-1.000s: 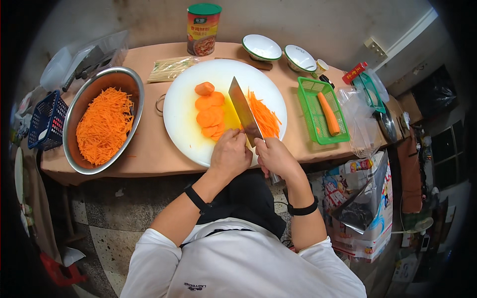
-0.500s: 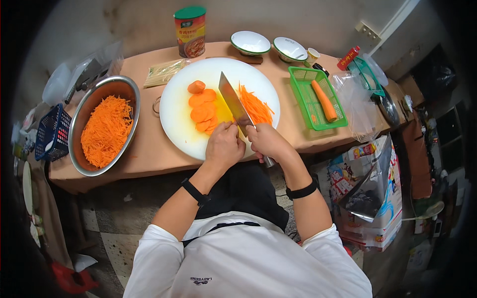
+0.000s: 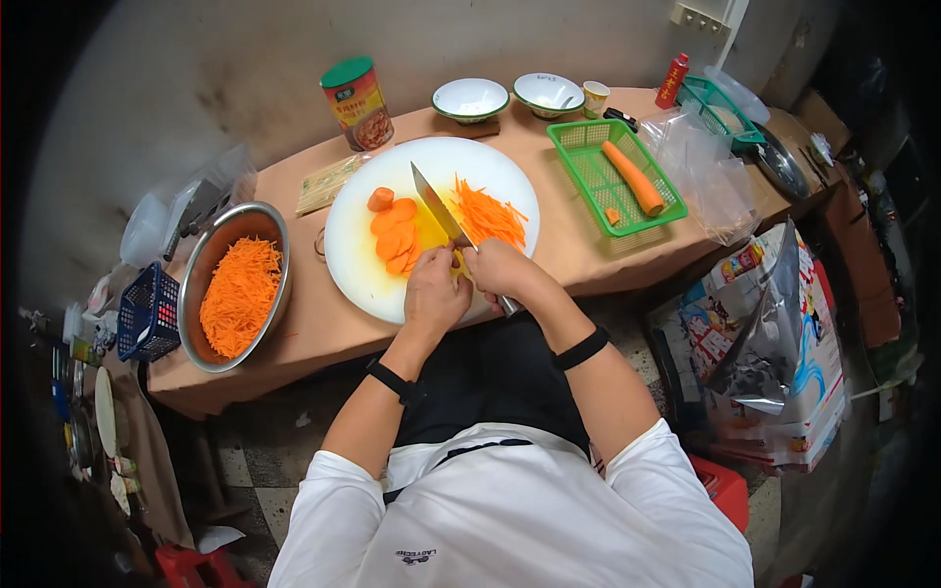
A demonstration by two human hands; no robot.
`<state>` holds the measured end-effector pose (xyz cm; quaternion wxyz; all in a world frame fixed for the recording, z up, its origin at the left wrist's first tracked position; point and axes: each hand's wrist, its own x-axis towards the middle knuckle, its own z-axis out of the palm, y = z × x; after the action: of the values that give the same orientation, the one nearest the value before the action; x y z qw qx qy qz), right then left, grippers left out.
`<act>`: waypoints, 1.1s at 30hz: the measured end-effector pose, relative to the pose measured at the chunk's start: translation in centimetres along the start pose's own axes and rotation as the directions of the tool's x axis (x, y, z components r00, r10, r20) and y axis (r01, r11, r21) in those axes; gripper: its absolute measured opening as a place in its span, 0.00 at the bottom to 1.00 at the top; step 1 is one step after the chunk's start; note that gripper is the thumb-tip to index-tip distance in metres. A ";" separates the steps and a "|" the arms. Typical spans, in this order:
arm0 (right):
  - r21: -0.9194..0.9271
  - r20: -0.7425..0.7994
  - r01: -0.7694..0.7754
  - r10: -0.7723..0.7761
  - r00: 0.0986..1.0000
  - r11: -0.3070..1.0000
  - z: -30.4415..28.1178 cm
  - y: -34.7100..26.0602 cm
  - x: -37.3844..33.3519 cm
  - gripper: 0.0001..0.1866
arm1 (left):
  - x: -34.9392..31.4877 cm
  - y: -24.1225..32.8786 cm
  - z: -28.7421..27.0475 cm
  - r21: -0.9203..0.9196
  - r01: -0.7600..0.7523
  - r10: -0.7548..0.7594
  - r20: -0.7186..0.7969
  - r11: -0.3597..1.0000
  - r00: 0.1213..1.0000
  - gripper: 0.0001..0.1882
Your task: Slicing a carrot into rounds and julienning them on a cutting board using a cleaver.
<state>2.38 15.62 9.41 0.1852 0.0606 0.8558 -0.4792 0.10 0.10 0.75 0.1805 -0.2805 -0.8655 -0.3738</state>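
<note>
My right hand [image 3: 503, 270] is wrapped round the handle of a broad kitchen knife [image 3: 438, 204]. The blade points away over a round white cutting board [image 3: 451, 155]. Beside the heel of the blade, my left hand [image 3: 437, 292] is closed with curled fingers; whatever they hold is hidden. Left of the blade lie overlapping carrot slices [image 3: 396, 235], with a carrot end piece [image 3: 381, 199] at their far end. Carrot shreds [image 3: 489, 215] are heaped on the blade's right side. Yellow-orange juice stains the board between them.
A steel bowl [image 3: 222, 241] of shredded carrot stands left, near a blue basket [image 3: 149, 312]. At right, a green basket [image 3: 578, 176] holds a whole carrot [image 3: 632, 177]. Along the back are a green-lidded can [image 3: 358, 104], two bowls [image 3: 470, 100], a paper cup [image 3: 595, 98] and a red bottle [image 3: 671, 81].
The whole view has shifted and turned slightly. The blade now shows narrower, and my left fingers have moved a little along its heel. The slices and shreds keep their places on the board.
</note>
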 end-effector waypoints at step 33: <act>0.131 -0.120 -0.011 0.027 0.992 0.991 0.9 1.1 -2.0 0.23 | 0.0 0.1 0.0 0.048 -0.043 0.043 -0.004 0.998 0.999 0.24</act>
<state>4.70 15.61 8.89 0.1330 0.1097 0.8318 -0.5276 0.19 0.21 0.79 0.1975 -0.2936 -0.8675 -0.3496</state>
